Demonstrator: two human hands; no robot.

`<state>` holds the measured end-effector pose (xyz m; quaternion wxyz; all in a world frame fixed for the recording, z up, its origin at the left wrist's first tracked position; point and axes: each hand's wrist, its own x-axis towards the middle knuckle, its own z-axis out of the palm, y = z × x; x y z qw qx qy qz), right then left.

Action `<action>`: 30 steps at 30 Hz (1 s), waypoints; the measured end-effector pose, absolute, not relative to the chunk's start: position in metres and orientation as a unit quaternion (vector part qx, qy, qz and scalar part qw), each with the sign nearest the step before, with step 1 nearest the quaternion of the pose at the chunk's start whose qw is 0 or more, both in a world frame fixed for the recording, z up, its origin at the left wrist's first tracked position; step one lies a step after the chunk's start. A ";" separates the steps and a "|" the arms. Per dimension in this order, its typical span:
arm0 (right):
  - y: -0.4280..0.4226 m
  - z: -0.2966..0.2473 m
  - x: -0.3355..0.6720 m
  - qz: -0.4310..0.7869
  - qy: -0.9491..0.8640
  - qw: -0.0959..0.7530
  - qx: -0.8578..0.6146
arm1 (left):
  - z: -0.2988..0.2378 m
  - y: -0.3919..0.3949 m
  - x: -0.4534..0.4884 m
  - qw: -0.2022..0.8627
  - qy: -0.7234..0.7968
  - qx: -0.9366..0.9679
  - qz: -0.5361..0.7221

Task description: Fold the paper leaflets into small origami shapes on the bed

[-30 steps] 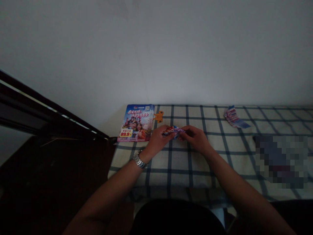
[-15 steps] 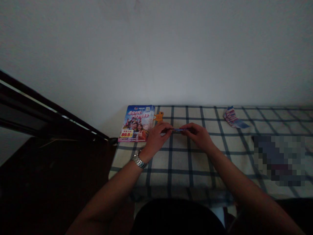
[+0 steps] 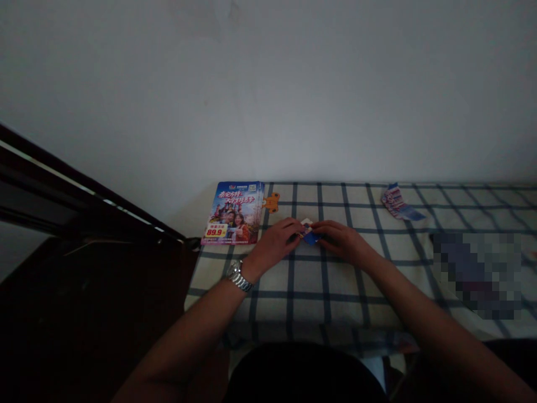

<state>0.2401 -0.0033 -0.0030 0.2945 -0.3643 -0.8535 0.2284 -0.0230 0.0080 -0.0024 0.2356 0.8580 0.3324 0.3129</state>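
Between my hands is a small piece of folded paper [image 3: 311, 237], blue with some white, partly covered by my fingers. My left hand [image 3: 279, 239], with a metal watch [image 3: 239, 275] on its wrist, pinches the paper's left side. My right hand [image 3: 342, 240] has its fingers closed on the right side. Both hands are low over a checked tablecloth [image 3: 308, 280]. To the left of my left hand lies a stack of printed flyers [image 3: 232, 212], the top one showing people and "89.9".
An orange bear-shaped piece [image 3: 272, 202] lies beside the flyers. A pleated strip of printed paper [image 3: 398, 204] rests farther right. A blurred-out dark object [image 3: 476, 277] is at the right. A wall [image 3: 293, 112] rises behind the table; a dark frame [image 3: 84, 187] stands at left.
Both hands have come slightly nearer to me, and the paper has tilted from nearly edge-on, so more of its blue and white surface shows. My fingers still hold it.
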 end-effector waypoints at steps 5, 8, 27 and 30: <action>-0.006 -0.009 0.241 0.182 -0.868 0.281 -0.366 | -0.003 0.008 -0.025 0.191 0.327 0.884 0.274; -0.007 -0.009 0.241 0.165 -0.874 0.279 -0.361 | 0.000 0.007 -0.026 0.172 0.326 0.896 0.248; -0.008 -0.003 0.238 0.143 -0.880 0.248 -0.379 | 0.001 0.005 -0.024 0.137 0.337 0.900 0.241; -0.008 -0.002 0.238 0.136 -0.873 0.246 -0.399 | -0.001 0.005 -0.023 0.138 0.339 0.898 0.244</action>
